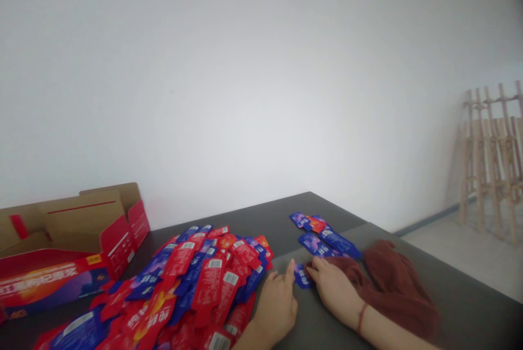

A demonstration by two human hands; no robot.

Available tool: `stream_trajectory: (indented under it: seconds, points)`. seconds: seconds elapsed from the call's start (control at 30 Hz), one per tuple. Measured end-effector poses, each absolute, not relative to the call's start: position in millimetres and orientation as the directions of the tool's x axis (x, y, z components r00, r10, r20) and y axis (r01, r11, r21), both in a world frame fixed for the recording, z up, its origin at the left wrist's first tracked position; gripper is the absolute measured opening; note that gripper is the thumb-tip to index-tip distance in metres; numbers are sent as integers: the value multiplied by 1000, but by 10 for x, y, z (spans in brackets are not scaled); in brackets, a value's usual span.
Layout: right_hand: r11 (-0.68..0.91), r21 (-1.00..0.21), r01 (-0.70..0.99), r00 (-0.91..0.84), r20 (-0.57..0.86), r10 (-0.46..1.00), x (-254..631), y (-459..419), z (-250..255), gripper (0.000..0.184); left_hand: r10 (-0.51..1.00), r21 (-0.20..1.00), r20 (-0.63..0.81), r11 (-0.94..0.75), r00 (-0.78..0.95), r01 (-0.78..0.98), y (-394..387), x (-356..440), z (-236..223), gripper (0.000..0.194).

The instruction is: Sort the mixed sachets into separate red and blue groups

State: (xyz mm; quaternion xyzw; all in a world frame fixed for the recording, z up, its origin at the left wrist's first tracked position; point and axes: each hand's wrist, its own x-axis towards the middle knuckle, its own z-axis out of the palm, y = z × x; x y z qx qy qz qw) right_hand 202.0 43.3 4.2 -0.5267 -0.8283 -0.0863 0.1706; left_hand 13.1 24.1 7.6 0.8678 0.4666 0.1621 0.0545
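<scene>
A small blue sachet (303,277) lies flat on the dark table between my hands, partly covered by my right fingers. My left hand (277,302) is beside its left edge, index finger stretched out and the others loosely bent, holding nothing. My right hand (335,291), with a red string at the wrist, presses down at the sachet's right side. Its fingers are closed on the edge of a brown cloth (402,279), which spreads out crumpled to the right. Just beyond my right hand lie several blue sachets (337,242) and an orange-red one (317,224).
A large heap of red and blue sachets (212,279) covers the table left of my left hand. At the far left stands an open red cardboard box (116,243). The table (281,208) meets a white wall; wooden easels (490,159) stand on the floor at right.
</scene>
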Motion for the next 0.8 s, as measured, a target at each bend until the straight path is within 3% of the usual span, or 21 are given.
stream_trajectory:
  seconds: [0.1, 0.2, 0.4, 0.57, 0.67, 0.8]
  points:
    - [298, -31, 954, -265, 380, 886, 2190, 471, 46, 34, 835, 258, 221, -549, 505, 795, 245, 139, 74, 79]
    - [268, -20, 963, -243, 355, 903, 2213, 486, 39, 35, 831, 257, 228, -554, 507, 792, 240, 144, 83, 77]
    - [477, -55, 877, -431, 347, 833, 2051, 441, 24, 33, 829, 273, 293, -550, 476, 789, 191, 127, 92, 67]
    - [618, -123, 777, -552, 341, 761, 2001, 374, 101, 30, 826, 296, 292, -557, 482, 776, 162, 146, 69, 71]
    - [545, -114, 831, -494, 297, 817, 2023, 351, 167, 32, 831, 299, 246, -554, 498, 777, 171, 153, 64, 68]
    - [298, -64, 952, -264, 315, 912, 2161, 393, 177, 36, 824, 283, 262, -563, 502, 777, 192, 138, 74, 68]
